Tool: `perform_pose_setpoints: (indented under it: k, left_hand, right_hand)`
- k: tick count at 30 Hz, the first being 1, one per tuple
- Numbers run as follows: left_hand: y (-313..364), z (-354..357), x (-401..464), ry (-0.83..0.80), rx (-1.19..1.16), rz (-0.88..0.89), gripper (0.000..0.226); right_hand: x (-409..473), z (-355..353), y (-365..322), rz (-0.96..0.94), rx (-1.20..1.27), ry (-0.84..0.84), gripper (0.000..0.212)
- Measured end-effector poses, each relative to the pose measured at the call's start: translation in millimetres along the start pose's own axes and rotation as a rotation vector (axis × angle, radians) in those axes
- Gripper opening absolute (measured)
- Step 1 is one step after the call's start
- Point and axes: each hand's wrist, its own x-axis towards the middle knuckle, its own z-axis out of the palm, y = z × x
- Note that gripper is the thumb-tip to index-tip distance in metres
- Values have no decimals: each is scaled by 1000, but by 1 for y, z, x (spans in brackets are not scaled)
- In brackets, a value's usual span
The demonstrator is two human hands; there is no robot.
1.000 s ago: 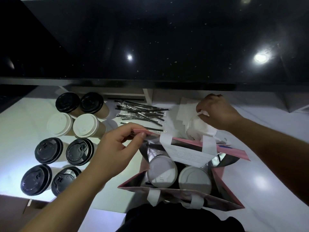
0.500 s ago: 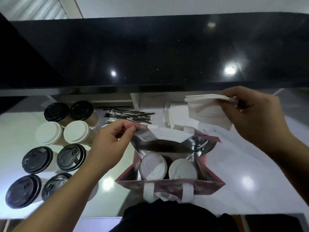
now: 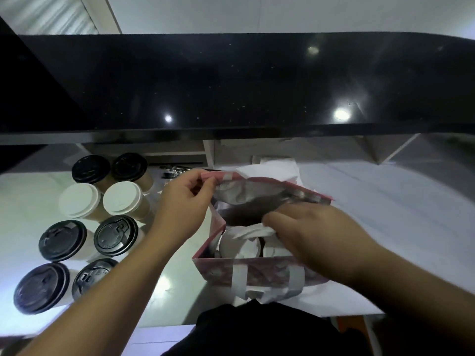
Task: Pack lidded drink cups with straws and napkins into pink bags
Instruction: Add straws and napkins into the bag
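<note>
Centre of frame: the right hand (image 3: 316, 235), which half a second ago was holding a white napkin (image 3: 250, 231) above the counter, is now lowering it into the pink bag (image 3: 259, 272), fingers curled and pinching the paper over two lidded cups (image 3: 240, 246). The napkin step is judged nearly complete. The left hand (image 3: 183, 204) is still pinching the bag's far rim between thumb and fingertips, keeping the mouth open. At left, eight more cups (image 3: 79, 200) are waiting on the counter (image 3: 23, 201); spare napkins (image 3: 277, 168) and straws (image 3: 174, 170) are lying behind the bag.
</note>
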Motion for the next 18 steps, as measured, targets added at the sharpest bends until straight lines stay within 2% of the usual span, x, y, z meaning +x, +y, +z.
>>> perform_pose_setpoints:
  k: [1,4,7,9,12,14,17,18]
  left_hand:
    - [2,0,-1,-5,3,4,18]
    - [5,-1,-3,-22,-4,1,19]
    - [7,-3,-5,-26,-4,-12,20]
    - [8,-3,-7,-36,-3,-20,19]
    - [10,-3,-9,-56,22,-24,18]
    - [11,-3,-10,-58,28,-19,17]
    - [13,-3,-11,-61,16,-11,17]
    - [13,-3,-11,-63,16,-6,17]
  right_hand:
    - [8,10,-5,65,32,-50,25]
    - [31,27,-9,385,400,-61,19]
    - [48,40,-2,589,666,-123,11]
    - [53,48,2,616,617,-252,11]
    - [58,59,3,558,318,-376,19]
    - [61,65,3,538,203,-445,23]
    - [67,60,0,538,97,-734,33]
    - [70,58,0,527,67,-779,35]
